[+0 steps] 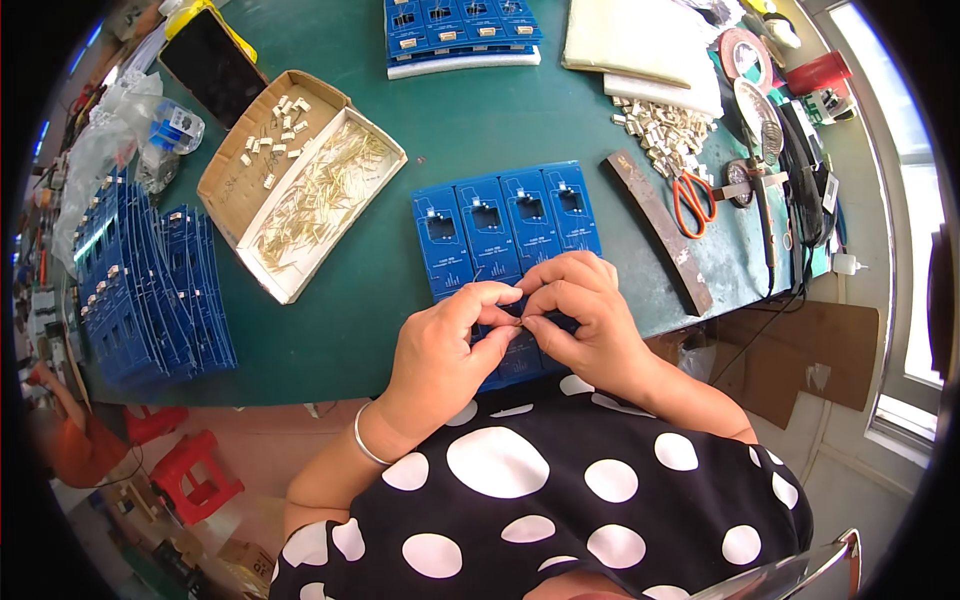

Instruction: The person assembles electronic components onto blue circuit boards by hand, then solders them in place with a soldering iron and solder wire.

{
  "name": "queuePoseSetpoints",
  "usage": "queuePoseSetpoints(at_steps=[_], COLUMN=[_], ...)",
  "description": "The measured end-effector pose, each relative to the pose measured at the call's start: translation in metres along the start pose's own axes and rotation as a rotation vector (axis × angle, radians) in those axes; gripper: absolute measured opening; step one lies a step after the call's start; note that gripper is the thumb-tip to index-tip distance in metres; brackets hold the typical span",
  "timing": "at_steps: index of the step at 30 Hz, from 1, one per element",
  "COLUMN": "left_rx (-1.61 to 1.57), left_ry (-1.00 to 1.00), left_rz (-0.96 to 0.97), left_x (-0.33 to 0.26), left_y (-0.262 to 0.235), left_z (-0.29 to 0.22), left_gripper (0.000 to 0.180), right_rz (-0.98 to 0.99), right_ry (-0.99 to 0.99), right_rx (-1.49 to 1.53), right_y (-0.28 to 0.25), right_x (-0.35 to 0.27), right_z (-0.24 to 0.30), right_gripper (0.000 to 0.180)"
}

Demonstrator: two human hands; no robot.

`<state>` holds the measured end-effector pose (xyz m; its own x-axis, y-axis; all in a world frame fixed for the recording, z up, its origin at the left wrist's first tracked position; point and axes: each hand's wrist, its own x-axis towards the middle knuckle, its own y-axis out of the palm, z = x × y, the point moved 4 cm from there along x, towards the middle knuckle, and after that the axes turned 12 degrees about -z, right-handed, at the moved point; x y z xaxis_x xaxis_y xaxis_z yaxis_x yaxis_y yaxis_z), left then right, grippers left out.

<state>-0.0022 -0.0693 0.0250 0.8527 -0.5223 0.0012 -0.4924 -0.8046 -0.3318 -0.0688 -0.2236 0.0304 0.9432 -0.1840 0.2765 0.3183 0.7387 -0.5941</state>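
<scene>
- One blue circuit-board panel lies on the green table directly before the person; its far row shows four units, each with a dark cutout.
- Two bare hands work over its near part, the left hand and the right hand.
- Both wrists bend inward, fingers curled and thumbs forward, so the fingertips meet above the panel; one silvery bangle circles the left wrist.
- Thumb and forefinger of each hand are drawn close together; something tiny may be between them, but I cannot tell whether either grips it.
- Left of the panel, one cardboard box holds over a dozen loose white connectors and, in its white section, a heap of gold-coloured pins too tangled to count.
- Right: one dark bar, one pair of orange-handled scissors and a connector heap.
- Beyond the panel, stacked blue boards sit on white foam, cut off by the upper edge.
- The fingers hide much of the panel's near row.
</scene>
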Motion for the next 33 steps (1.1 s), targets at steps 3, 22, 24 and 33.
queuePoseSetpoints(at_steps=[3,22,24,33], left_rx=[0.003,0.065,0.091,-0.08], left_ry=[0.013,0.117,0.148,-0.014], left_rz=[0.005,-0.023,-0.028,-0.007], left_x=[0.001,0.002,0.002,-0.001], left_y=[0.001,0.0,-0.001,-0.001], left_z=[-0.002,0.001,0.0,0.005], left_gripper=[0.033,0.019,0.02,0.03], right_rz=[-0.05,-0.186,-0.182,-0.091], right_ry=[0.043,-0.079,-0.21,-0.301], right_rx=[0.014,-0.294,-0.435,-0.534], right_y=[-0.007,-0.014,-0.011,-0.012], right_x=[-0.001,-0.005,-0.006,-0.011], right_z=[-0.005,-0.027,-0.016,-0.012], right_gripper=[0.011,0.016,0.017,0.019])
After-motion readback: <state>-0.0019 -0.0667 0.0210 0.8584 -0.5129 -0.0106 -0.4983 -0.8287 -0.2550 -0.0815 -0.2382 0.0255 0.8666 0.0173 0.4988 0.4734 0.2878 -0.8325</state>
